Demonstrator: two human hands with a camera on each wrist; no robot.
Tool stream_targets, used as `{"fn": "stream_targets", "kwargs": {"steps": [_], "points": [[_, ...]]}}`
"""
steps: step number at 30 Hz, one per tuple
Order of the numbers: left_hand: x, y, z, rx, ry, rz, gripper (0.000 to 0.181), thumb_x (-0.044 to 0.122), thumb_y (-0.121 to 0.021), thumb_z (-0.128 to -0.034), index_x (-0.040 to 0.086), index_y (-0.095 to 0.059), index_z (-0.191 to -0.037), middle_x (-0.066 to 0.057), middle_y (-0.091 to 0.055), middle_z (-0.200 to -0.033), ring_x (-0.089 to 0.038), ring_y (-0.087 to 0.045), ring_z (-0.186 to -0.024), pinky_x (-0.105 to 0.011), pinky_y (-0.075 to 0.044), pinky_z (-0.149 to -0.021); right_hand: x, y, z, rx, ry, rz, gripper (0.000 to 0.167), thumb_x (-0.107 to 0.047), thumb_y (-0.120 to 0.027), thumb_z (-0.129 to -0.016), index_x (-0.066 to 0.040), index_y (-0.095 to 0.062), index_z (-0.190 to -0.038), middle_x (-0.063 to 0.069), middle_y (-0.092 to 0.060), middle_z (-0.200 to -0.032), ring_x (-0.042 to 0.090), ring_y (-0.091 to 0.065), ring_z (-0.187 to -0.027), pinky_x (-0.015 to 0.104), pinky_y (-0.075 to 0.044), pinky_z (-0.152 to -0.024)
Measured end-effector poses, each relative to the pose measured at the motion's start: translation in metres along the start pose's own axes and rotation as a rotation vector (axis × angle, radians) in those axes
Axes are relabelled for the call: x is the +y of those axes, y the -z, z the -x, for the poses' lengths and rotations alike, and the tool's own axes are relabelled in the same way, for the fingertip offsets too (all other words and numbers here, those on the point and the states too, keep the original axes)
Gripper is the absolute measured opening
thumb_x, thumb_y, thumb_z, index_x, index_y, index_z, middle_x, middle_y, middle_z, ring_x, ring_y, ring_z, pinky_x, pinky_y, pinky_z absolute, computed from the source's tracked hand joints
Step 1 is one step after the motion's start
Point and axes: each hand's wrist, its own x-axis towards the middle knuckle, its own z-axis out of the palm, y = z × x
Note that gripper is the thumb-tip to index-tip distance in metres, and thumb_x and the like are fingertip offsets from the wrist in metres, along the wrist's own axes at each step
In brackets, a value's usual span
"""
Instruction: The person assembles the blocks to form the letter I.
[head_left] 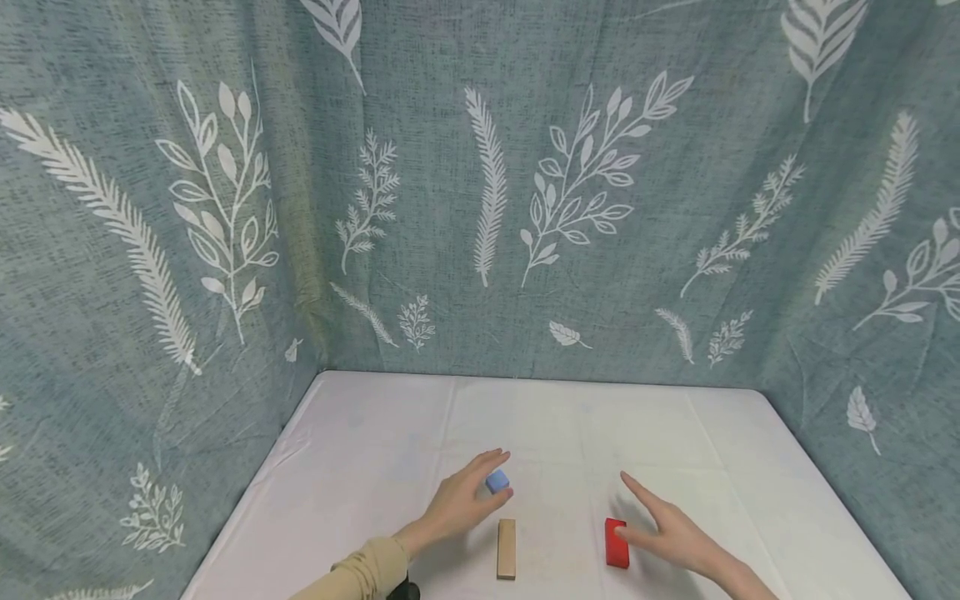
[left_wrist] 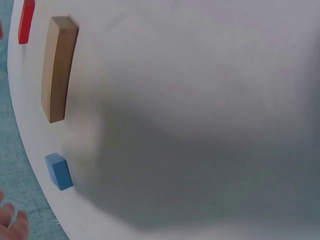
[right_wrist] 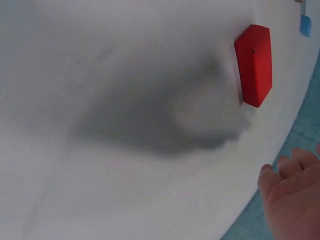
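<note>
A small blue block (head_left: 497,481) lies on the white table. In the head view it shows between the spread thumb and fingers of my left hand (head_left: 459,500). The left wrist view shows a gap between that blue block (left_wrist: 60,171) and the fingertips (left_wrist: 21,225). Nearer to me lies a long tan wooden block (head_left: 507,550). To the right is a red block (head_left: 617,550), partly covered in the head view by the thumb of my right hand (head_left: 675,533). In the right wrist view the red block (right_wrist: 256,67) stands apart from the half-seen hand (right_wrist: 292,195).
A white cloth covers the table (head_left: 375,425), which has rounded far corners. Grey-green curtains (head_left: 435,208) with white leaf prints hang behind it and at both sides. A dark object (head_left: 405,590) shows at my left sleeve.
</note>
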Motion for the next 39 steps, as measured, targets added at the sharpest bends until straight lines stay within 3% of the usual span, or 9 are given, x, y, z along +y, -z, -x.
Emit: {"fn": "stream_targets", "kwargs": {"steps": [4,9,14,17,24,30,39], "points": [[-0.001,-0.002,0.002,-0.033,-0.009,0.062,0.053,0.036,-0.057,-0.0930,0.008,-0.048,-0.137,-0.011,-0.050,-0.141,-0.033,-0.051,-0.126,-0.055,-0.047,-0.099,0.001,-0.003,-0.001,-0.012,0.003,0.009,0.088,-0.048,-0.069,-0.082,-0.010,-0.027,-0.150,0.020,-0.034,-0.151,0.045,-0.035,-0.135,0.063,-0.040,-0.102],[-0.004,-0.003,0.006,-0.156,0.014,0.180,0.059,0.040,-0.058,-0.0922,0.006,-0.045,-0.139,-0.012,-0.049,-0.142,-0.035,-0.046,-0.131,-0.055,-0.040,-0.106,0.003,-0.006,-0.001,-0.030,0.017,0.015,0.088,-0.045,-0.071,-0.080,-0.006,-0.031,-0.148,0.022,-0.036,-0.149,0.045,-0.036,-0.134,0.063,-0.039,-0.103],[-0.009,-0.004,0.011,-0.264,-0.033,0.263,0.061,0.035,-0.061,-0.0912,-0.002,-0.045,-0.137,-0.019,-0.048,-0.141,-0.038,-0.045,-0.130,-0.048,-0.043,-0.106,0.003,-0.009,0.001,-0.061,0.027,0.009,0.086,-0.042,-0.073,-0.080,-0.002,-0.034,-0.145,0.023,-0.039,-0.147,0.046,-0.036,-0.134,0.063,-0.039,-0.103],[-0.011,-0.006,0.015,-0.297,-0.058,0.261,0.062,0.033,-0.065,-0.0888,-0.006,-0.046,-0.134,-0.021,-0.050,-0.139,-0.039,-0.048,-0.127,-0.045,-0.046,-0.104,0.004,-0.011,0.001,-0.082,0.033,0.017,0.083,-0.041,-0.072,-0.080,-0.001,-0.037,-0.144,0.024,-0.042,-0.144,0.047,-0.037,-0.132,0.064,-0.040,-0.101],[-0.020,-0.010,0.022,-0.300,-0.044,0.140,0.067,0.032,-0.076,-0.0776,-0.003,-0.052,-0.129,-0.015,-0.057,-0.132,-0.034,-0.053,-0.123,-0.042,-0.045,-0.106,0.008,-0.016,0.003,-0.105,0.037,-0.007,0.082,-0.041,-0.074,-0.079,0.001,-0.041,-0.141,0.023,-0.048,-0.140,0.047,-0.041,-0.130,0.063,-0.039,-0.101],[-0.024,-0.014,0.028,-0.304,-0.036,0.138,0.069,0.031,-0.080,-0.0723,-0.003,-0.055,-0.127,-0.013,-0.061,-0.128,-0.028,-0.055,-0.121,-0.034,-0.045,-0.106,0.015,-0.024,0.003,-0.118,-0.003,0.004,0.084,-0.043,-0.075,-0.077,0.001,-0.042,-0.140,0.022,-0.047,-0.141,0.045,-0.041,-0.130,0.061,-0.039,-0.102],[-0.027,-0.020,0.033,-0.262,-0.120,0.096,0.072,0.032,-0.084,-0.0680,0.000,-0.056,-0.126,-0.009,-0.063,-0.125,-0.021,-0.058,-0.118,-0.029,-0.046,-0.104,0.019,-0.031,-0.001,-0.111,-0.129,-0.032,0.093,-0.043,-0.082,-0.067,-0.004,-0.043,-0.141,0.021,-0.046,-0.143,0.045,-0.039,-0.132,0.061,-0.040,-0.102]]}}
